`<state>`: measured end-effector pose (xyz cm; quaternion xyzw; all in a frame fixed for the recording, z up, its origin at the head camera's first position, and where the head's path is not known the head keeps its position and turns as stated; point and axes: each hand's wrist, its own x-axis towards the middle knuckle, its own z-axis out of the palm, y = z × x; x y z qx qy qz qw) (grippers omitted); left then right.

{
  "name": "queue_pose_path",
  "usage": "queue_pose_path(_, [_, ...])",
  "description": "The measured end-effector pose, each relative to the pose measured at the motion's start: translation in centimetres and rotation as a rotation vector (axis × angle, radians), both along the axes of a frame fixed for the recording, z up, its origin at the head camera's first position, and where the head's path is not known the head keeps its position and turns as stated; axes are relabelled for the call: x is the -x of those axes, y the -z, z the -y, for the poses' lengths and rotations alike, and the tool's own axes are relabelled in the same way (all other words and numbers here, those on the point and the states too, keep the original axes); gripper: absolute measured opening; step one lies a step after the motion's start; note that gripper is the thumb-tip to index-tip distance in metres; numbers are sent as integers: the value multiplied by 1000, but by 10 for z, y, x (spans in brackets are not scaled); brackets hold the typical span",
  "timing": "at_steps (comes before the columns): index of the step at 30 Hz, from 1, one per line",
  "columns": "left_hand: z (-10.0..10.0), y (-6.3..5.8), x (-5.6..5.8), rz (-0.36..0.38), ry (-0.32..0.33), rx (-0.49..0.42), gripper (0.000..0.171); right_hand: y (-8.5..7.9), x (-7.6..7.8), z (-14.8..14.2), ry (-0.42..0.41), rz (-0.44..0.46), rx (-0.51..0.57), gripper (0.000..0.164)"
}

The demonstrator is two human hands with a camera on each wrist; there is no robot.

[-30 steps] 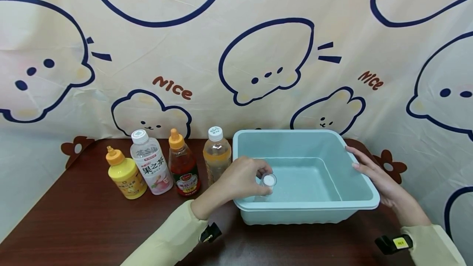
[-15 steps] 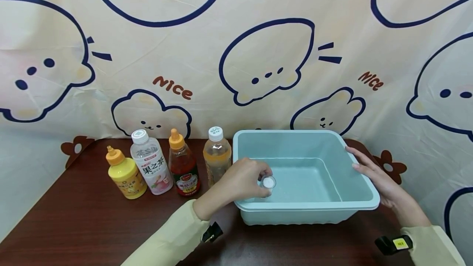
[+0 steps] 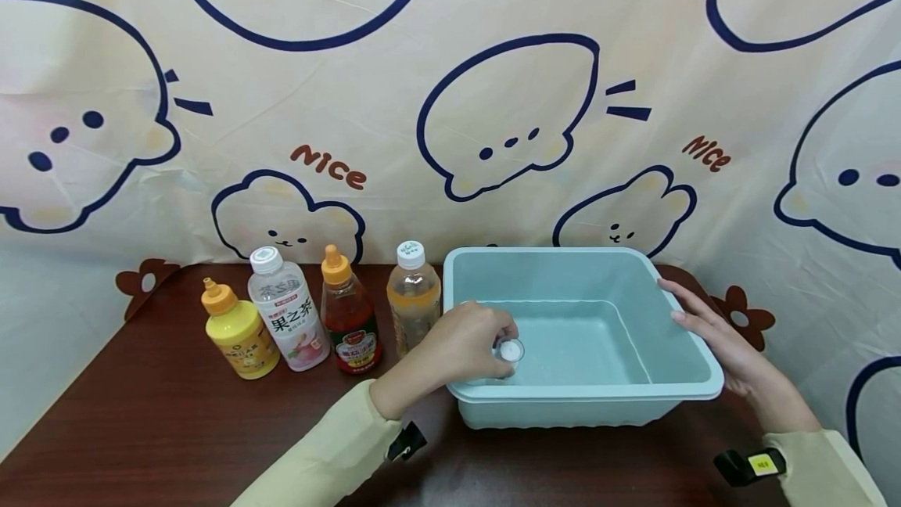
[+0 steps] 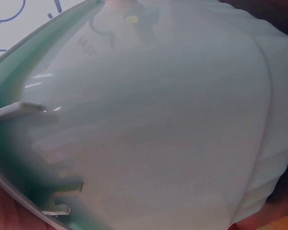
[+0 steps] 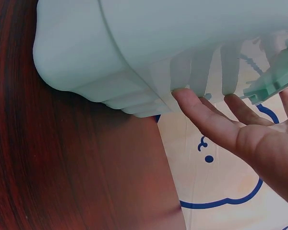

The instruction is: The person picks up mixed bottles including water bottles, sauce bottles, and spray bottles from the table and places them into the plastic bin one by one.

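In the head view, my left hand [image 3: 468,343] reaches over the left side of a light blue plastic basin [image 3: 584,392]. Thumb and fingers pinch a small clear round container with a white top [image 3: 511,350]; its lower part is hidden by the hand. My right hand [image 3: 725,343] is at the basin's right side, with fingertips over the rim. From the right wrist, its fairly straight fingers [image 5: 211,120] touch the outside wall of the basin [image 5: 110,57]. Basin wall [image 4: 158,120] fills the left wrist view, where the left hand's grip is out of sight.
Left of the basin stand a yellow squeeze bottle [image 3: 242,339], a labelled drink bottle [image 3: 290,319], a red sauce bottle [image 3: 350,319] and a clear bottle with a white cap [image 3: 411,300]. The brown table [image 3: 176,429] meets a patterned cloth [image 3: 380,100] behind.
My left hand and the clear container have shifted very slightly downward in the head view. The right hand, basin and bottles stay where they were.
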<state>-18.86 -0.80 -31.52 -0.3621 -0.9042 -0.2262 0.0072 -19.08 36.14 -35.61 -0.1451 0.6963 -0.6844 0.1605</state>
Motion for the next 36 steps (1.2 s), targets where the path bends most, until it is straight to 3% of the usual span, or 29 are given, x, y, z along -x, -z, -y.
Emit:
queue_pose_path(16, [-3,-1,-2,-66,-10,90,25,1,-1,1,15,2,-5,49])
queue_pose_path(29, [-3,-2,-2,-89,7,121,24,1,-1,1,19,-4,-13,48])
queue_pose_path(36, [-4,-3,-2,-65,-3,127,23,1,-1,1,25,-3,-11,48])
